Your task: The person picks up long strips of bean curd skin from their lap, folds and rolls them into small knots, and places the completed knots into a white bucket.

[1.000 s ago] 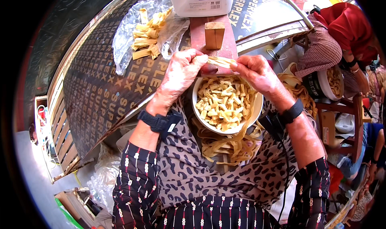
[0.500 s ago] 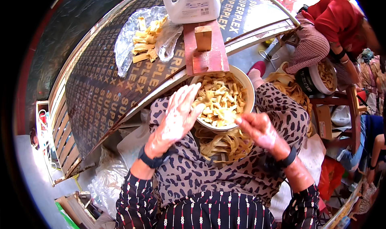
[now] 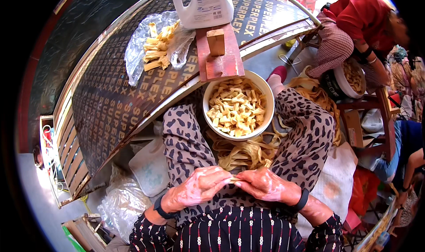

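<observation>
My left hand (image 3: 200, 186) and my right hand (image 3: 265, 185) meet low over my lap, fingers closed in a pinch. Between their fingertips is a small pale yellow strip (image 3: 234, 180), mostly covered by the fingers. Beyond them, between my knees, stands a round white bucket (image 3: 271, 96) filled with short folded yellow pieces (image 3: 237, 108). Long loose tan strips (image 3: 241, 155) lie in a tangle below the bucket, between my legs.
A red wooden board (image 3: 226, 66) with an upright wood block (image 3: 216, 43) juts from the dark printed tabletop (image 3: 115, 88) toward the bucket. A white jug (image 3: 206, 8) and a clear bag of yellow bundles (image 3: 158, 46) sit there. At right, a person in red (image 3: 363, 19) bends over another bucket (image 3: 334, 84).
Both hands have drawn back from the bucket to my lap and come together on a small strip. The bucket's contents are now fully uncovered.
</observation>
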Demonstrator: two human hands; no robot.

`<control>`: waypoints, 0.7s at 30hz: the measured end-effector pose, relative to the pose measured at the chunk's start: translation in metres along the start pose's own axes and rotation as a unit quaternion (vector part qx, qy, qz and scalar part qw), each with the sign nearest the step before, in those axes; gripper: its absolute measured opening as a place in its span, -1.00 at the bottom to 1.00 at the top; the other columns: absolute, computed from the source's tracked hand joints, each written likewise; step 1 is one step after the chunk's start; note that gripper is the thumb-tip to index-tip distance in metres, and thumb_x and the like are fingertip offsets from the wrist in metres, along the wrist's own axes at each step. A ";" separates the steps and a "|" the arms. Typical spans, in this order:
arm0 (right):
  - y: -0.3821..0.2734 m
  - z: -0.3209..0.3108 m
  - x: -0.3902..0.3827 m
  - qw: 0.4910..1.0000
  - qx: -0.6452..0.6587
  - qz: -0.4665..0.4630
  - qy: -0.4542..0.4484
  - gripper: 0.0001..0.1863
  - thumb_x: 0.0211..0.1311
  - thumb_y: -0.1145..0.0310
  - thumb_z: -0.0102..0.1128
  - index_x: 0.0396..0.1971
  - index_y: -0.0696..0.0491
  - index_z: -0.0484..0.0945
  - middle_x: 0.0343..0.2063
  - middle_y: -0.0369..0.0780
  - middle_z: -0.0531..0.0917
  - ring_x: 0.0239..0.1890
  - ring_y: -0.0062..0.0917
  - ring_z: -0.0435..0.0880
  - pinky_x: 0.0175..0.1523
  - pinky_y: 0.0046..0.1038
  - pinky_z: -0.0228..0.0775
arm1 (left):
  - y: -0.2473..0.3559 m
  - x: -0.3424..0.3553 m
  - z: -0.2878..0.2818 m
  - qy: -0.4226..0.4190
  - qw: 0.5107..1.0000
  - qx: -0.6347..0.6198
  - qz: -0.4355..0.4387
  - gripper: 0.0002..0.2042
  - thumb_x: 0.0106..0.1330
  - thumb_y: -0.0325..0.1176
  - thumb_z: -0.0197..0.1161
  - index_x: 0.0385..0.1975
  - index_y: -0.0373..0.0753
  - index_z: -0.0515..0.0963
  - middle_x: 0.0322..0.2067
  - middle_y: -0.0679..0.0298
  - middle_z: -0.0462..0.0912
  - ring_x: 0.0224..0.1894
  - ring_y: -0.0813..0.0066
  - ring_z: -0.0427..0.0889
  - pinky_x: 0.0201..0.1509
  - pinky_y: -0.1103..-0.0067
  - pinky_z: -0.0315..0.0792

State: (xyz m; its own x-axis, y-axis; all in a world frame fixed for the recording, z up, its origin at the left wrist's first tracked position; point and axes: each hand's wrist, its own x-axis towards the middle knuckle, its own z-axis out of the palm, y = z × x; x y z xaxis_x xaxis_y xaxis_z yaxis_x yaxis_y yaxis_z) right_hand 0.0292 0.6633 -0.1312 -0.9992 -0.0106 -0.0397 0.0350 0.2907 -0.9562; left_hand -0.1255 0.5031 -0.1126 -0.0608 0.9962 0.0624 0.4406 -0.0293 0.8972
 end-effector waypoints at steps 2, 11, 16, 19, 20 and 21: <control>-0.002 -0.001 0.003 0.998 -0.060 -0.010 -0.022 -0.81 0.28 0.34 -0.01 -0.44 0.16 0.38 -0.70 -0.04 0.41 -0.60 -0.11 0.46 -0.49 -0.22 0.25 | 0.001 -0.009 -0.017 0.009 1.000 0.010 -0.021 -0.85 0.13 -0.59 0.16 -0.29 -0.42 0.47 -0.44 0.09 0.53 -0.43 0.21 0.54 -0.36 0.45 0.43; -0.003 0.014 0.036 0.998 -0.036 -0.038 -0.018 -0.79 0.29 0.33 -0.04 -0.46 0.16 0.36 -0.73 -0.01 0.37 -0.62 -0.05 0.41 -0.51 -0.16 0.20 | 0.035 -0.008 -0.046 0.060 0.910 0.410 -0.006 -0.69 0.10 -0.55 0.17 -0.12 -0.39 0.42 -0.20 0.05 0.51 -0.19 0.19 0.54 -0.07 0.36 0.42; -0.009 0.009 0.034 0.998 0.003 -0.035 -0.055 -0.73 0.31 0.28 -0.08 -0.49 0.18 0.38 -0.67 0.03 0.44 -0.57 -0.04 0.44 -0.45 -0.16 0.26 | 0.020 -0.012 -0.007 0.012 0.966 0.259 0.024 -0.54 0.08 -0.44 0.27 -0.02 -0.42 0.32 -0.39 0.13 0.50 -0.35 0.26 0.54 -0.32 0.48 0.44; -0.007 0.002 0.022 0.995 0.011 -0.021 -0.100 -0.70 0.32 0.24 -0.09 -0.45 0.18 0.41 -0.64 0.02 0.46 -0.52 -0.09 0.48 -0.39 -0.18 0.29 | 0.020 -0.018 -0.008 -0.021 0.965 0.260 0.032 -0.66 0.11 -0.45 0.25 -0.12 -0.34 0.36 -0.49 0.20 0.49 -0.45 0.32 0.53 -0.44 0.52 0.41; -0.012 -0.003 0.020 0.994 0.005 0.001 -0.107 -0.69 0.32 0.23 -0.09 -0.43 0.18 0.44 -0.64 0.01 0.48 -0.52 -0.10 0.49 -0.39 -0.19 0.30 | 0.019 -0.022 -0.012 -0.052 0.963 0.261 0.036 -0.73 0.15 -0.45 0.22 -0.17 -0.30 0.37 -0.52 0.23 0.49 -0.49 0.34 0.53 -0.49 0.53 0.40; -0.015 -0.007 0.017 0.993 0.000 0.022 -0.113 -0.69 0.32 0.21 -0.08 -0.41 0.17 0.46 -0.64 0.00 0.49 -0.53 -0.12 0.50 -0.39 -0.20 0.30 | 0.018 -0.025 -0.016 -0.052 0.963 0.261 0.035 -0.73 0.15 -0.45 0.22 -0.17 -0.30 0.37 -0.52 0.23 0.49 -0.49 0.34 0.53 -0.49 0.53 0.40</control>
State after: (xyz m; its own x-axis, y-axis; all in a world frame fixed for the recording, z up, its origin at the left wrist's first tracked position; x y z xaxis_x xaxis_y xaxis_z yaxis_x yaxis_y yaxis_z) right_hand 0.0110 0.6660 -0.1159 -0.9662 -0.2129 -0.1453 0.0780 0.2960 -0.9520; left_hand -0.1302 0.4760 -0.0907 0.0628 0.9970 0.0460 0.8323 -0.0777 0.5488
